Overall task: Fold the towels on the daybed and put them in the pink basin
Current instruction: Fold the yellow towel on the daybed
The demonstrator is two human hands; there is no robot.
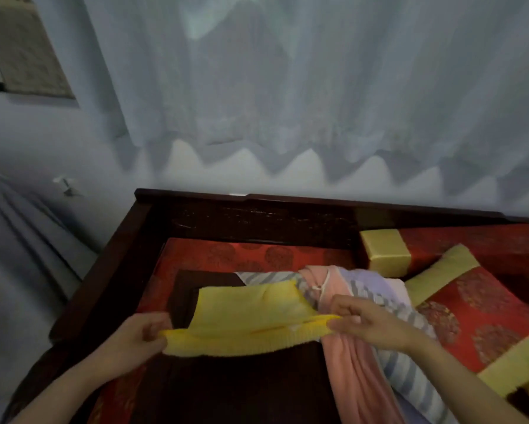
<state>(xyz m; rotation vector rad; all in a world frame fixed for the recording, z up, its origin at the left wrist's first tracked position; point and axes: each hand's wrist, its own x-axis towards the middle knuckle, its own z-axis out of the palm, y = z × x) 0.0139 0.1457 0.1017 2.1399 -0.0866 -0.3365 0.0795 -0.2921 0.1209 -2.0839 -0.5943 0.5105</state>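
**Left hand** (134,341): fingers curled, thumb on top, pinching the left end of the yellow towel's near edge. The forearm enters from the lower left.

**Right hand** (370,325): thumb and fingers pinching the right end of the same edge. The forearm enters from the lower right.

**Yellow towel** (251,316): stretched between the two grips, with its near edge drawn into a straight band from hand to hand. The rest spreads away beyond the grips. Its far right corner lies on the striped towel. Whether it is doubled cannot be told.

**Dark brown surface** (242,387): flat, directly under and nearer than the held edge, running between the two forearms.

**Pink towel** (349,362): unfolded, a long bunched strip passing under the right hand, from beyond the grip to the near edge of view. A pale cord loop shows on it just past the right fingers.

**Striped towel** (407,374): grey and white, unfolded, touching the pink towel on the outer side of the right grip. Another part shows beyond the yellow towel.

**Lavender towel** (367,281): crumpled, beyond the right hand, touching the pink and striped towels.

**Daybed** (257,218): dark wooden frame, rail well beyond both hands. A red patterned cover (257,255) lies under the towels.

**Red pillow** (483,325): yellow ends, outside the right grip.

**Yellow block** (384,252): beyond the pillow, against the rail.

**Curtain** (318,87): pale, sheer, hanging behind the daybed.
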